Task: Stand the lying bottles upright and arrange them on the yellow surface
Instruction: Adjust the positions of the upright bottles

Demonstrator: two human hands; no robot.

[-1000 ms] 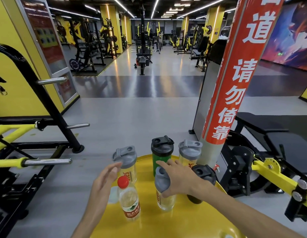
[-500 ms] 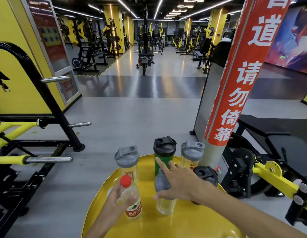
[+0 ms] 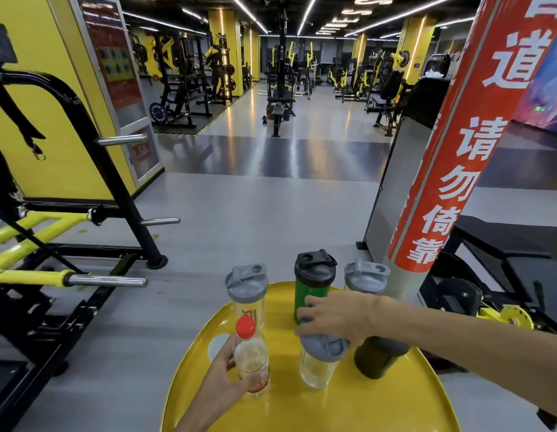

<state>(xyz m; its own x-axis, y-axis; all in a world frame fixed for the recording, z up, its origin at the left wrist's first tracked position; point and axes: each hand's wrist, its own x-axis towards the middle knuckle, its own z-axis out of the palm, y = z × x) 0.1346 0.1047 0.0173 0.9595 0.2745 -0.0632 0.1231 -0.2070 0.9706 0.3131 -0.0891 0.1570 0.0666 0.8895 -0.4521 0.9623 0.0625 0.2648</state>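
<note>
Several bottles stand upright on the round yellow surface (image 3: 349, 410). My left hand (image 3: 222, 377) wraps the red-capped clear bottle (image 3: 250, 353) at the front left. My right hand (image 3: 336, 316) grips the grey lid of a clear shaker bottle (image 3: 317, 366) at the centre. Behind them stand a clear grey-lidded shaker (image 3: 246, 294), a green shaker with a black lid (image 3: 313, 282) and another grey-lidded shaker (image 3: 366, 277). A dark shaker (image 3: 377, 358) stands at the right, partly hidden under my right forearm.
A red and grey pillar (image 3: 452, 169) rises just behind the surface on the right. A black and yellow weight rack (image 3: 68, 238) stands to the left, with a black bench machine (image 3: 505, 275) to the right. Grey gym floor (image 3: 255, 219) stretches ahead.
My left hand moved from beside the back-left shaker and closed around the red-capped bottle. My right hand stayed on the centre shaker's lid, which shifted slightly right.
</note>
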